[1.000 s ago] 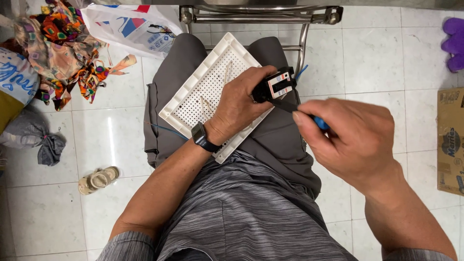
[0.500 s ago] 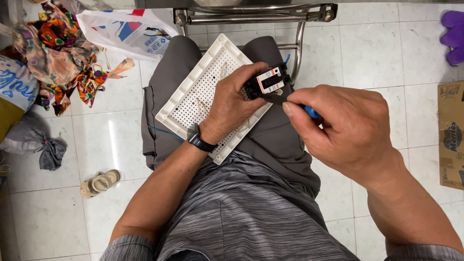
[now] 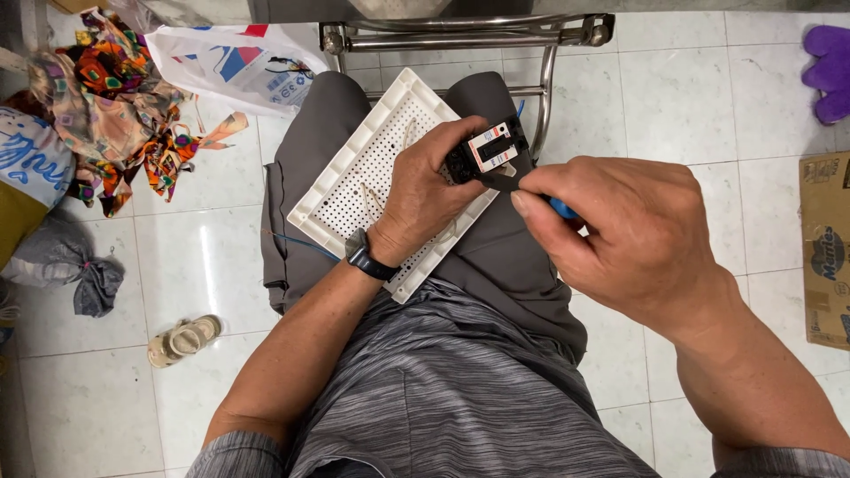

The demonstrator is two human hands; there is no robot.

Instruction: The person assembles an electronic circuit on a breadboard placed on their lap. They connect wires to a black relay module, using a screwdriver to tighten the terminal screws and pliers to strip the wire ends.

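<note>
My left hand [image 3: 429,190] grips a small black electrical module [image 3: 487,152] with a white and red label, holding it above a white perforated tray [image 3: 354,186] that rests on my lap. A dark watch sits on that wrist. My right hand [image 3: 620,235] is closed on a blue-handled screwdriver [image 3: 560,207], only a bit of the handle showing; its dark shaft meets the side of the module. A thin blue wire [image 3: 297,243] trails from under the tray toward the left.
A metal stool frame [image 3: 469,35] stands just beyond my knees. On the tiled floor lie colourful cloth [image 3: 124,133], a white plastic bag [image 3: 235,66], a small sandal [image 3: 181,339], a cardboard box [image 3: 828,248] at the right edge and a purple toy [image 3: 832,71].
The view has tightened on my hands. My right hand has shifted left and up, bringing the screwdriver against the module; my left hand keeps holding the module over the tray.
</note>
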